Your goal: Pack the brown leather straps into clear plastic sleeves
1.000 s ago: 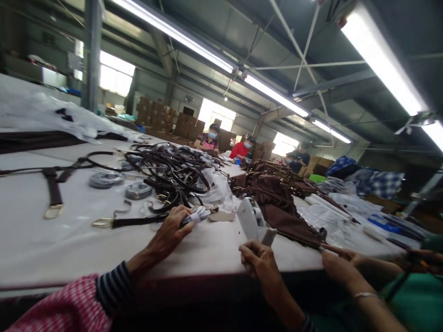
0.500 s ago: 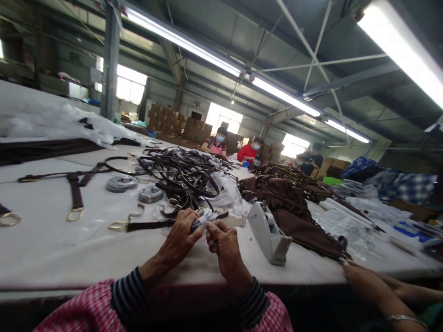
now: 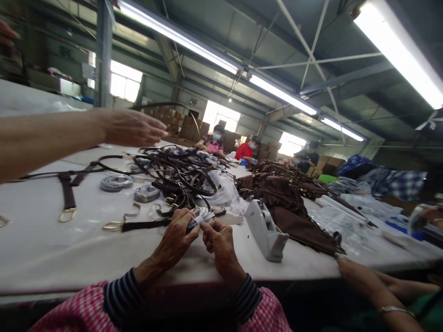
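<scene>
My left hand [image 3: 176,236] is closed around a plastic-wrapped grey bundle [image 3: 206,215], probably a coiled strap. A pale band of tape or paper [image 3: 198,220] circles it. The fingertips of my right hand [image 3: 220,240] pinch at this band from the right side. Just beyond my hands lies a dark brown strap with a gold buckle [image 3: 112,226]. A grey tape dispenser [image 3: 265,230] stands to the right of my right hand. Behind the bundle rises a heap of dark straps [image 3: 183,173], with wrapped grey coils [image 3: 116,182] beside it.
A co-worker's arm [image 3: 69,138] reaches in from the left above the white table [image 3: 69,263]. At right, another person's hands [image 3: 356,272] touch the brown fabric pieces [image 3: 284,203]. Clear plastic bags [image 3: 339,226] lie behind them. Several people work farther back.
A co-worker's arm has come in from the left over the table, and a strap now arches up behind its hand. My own hands keep nearly the same hold on the bundle.
</scene>
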Available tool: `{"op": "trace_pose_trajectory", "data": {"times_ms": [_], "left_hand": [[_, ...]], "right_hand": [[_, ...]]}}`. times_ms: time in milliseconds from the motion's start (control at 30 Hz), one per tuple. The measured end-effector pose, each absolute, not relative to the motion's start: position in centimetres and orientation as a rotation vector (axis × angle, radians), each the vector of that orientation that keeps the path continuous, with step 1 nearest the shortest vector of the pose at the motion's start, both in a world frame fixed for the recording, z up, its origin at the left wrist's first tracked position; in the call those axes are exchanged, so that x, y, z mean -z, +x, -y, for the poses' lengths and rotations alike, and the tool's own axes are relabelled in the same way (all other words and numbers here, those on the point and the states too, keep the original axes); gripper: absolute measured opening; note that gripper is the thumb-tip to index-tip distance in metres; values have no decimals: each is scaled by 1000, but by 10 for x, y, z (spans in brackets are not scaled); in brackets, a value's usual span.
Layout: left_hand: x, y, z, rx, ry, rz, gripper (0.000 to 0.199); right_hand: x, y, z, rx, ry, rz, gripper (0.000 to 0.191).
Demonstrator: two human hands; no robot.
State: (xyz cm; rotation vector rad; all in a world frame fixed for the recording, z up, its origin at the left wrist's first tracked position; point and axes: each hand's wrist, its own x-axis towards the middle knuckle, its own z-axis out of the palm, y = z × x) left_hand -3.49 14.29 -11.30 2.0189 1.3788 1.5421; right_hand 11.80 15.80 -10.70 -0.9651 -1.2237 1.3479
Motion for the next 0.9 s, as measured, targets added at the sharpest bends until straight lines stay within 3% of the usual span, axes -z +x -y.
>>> {"op": "trace_pose_trajectory", "data": {"times_ms": [400,767,900], "left_hand": [[108,-44,-144,-1389,1456,-1119,35],[104,-38,-140,-1347,1039,-908,30],[102,-39,-140,-1367,826,-947,23]], "right_hand": [[118,104,-168,-1413,-895,1218,55],[120,108,-168,-1469,-906,1282,49],[117,113,-165,-1257,-943,1433,36]]}}
